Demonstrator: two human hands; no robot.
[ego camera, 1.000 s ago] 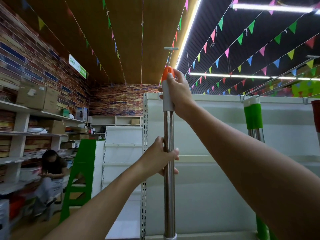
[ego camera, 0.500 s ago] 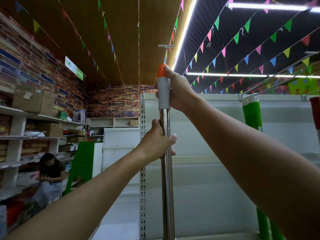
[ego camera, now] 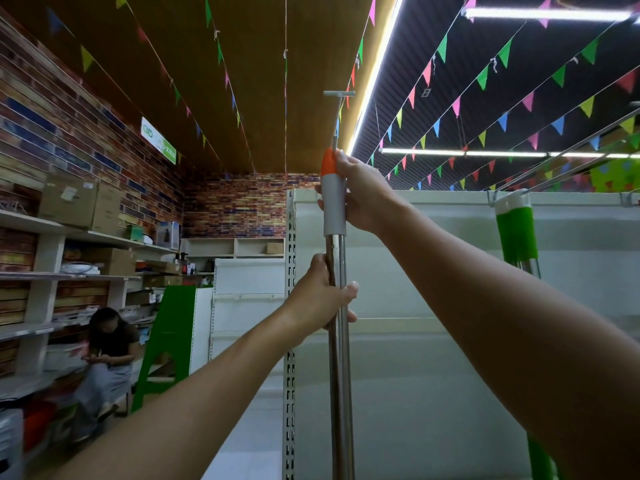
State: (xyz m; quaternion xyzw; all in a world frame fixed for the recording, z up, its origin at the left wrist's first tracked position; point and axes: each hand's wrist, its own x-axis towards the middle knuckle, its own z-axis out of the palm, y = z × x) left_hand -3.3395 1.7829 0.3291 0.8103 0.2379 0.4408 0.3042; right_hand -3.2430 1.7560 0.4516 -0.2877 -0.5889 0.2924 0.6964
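Observation:
A long steel pole [ego camera: 341, 375] stands upright in front of me, topped by a grey and orange handle sleeve [ego camera: 333, 199]. My right hand [ego camera: 363, 195] grips that sleeve near its top. Lower down, my left hand [ego camera: 320, 299] is wrapped round the bare metal shaft. Above the handle a thin rod rises to a small T-shaped bar [ego camera: 339, 94] near the ceiling. The pole's lower end runs out of view.
A white shelving unit [ego camera: 433, 258] with a perforated upright [ego camera: 290, 306] stands right behind the pole. A second pole with a green sleeve [ego camera: 516, 230] hangs at the right. A seated person [ego camera: 107, 344], a green stepladder [ego camera: 169, 337] and wall shelves with boxes are at the left.
The pole and both hands have shifted slightly left and the view has tilted a little. My left hand now holds the shaft higher up, closer to the handle sleeve.

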